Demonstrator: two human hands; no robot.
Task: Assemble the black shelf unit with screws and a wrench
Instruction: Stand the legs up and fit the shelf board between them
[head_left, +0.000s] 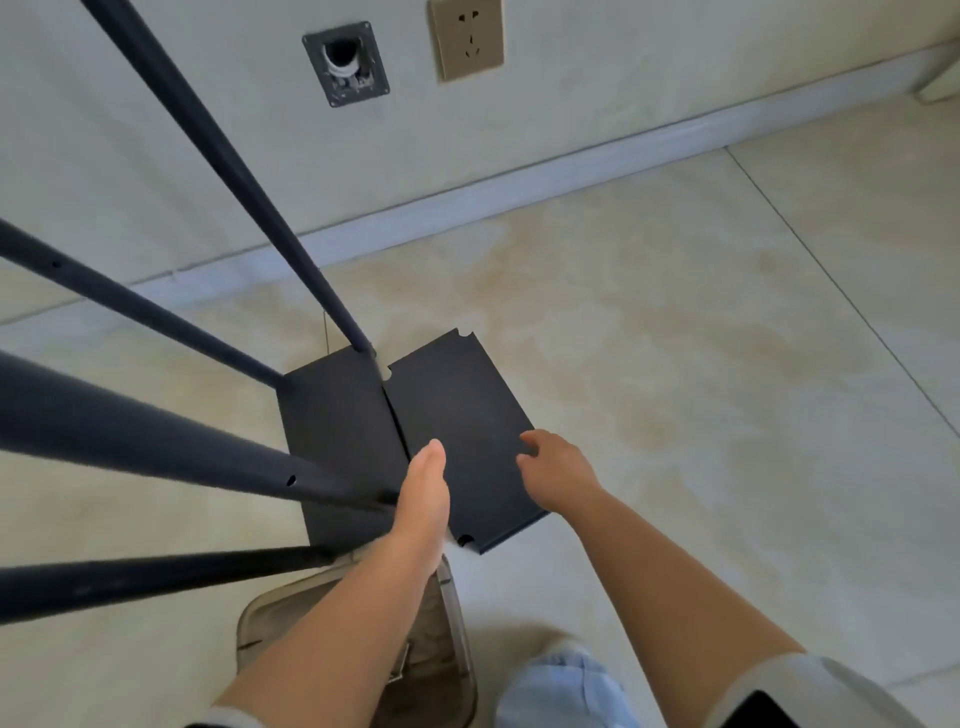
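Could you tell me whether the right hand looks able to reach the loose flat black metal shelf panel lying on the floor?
Probably yes: the right hand already hovers over the loose flat black metal shelf panel, fingers relaxed, with nothing between them.

Two bare forearms enter from the lower edge of the frame, ending in the left hand (422, 499) and right hand (553, 475). No rings, watch or gloves visible. Short grey sleeve (810, 686) at lower right, with a dark patch at its lower edge. Another grey sleeve edge at bottom left. Light blue denim knee (563, 691) at bottom centre.
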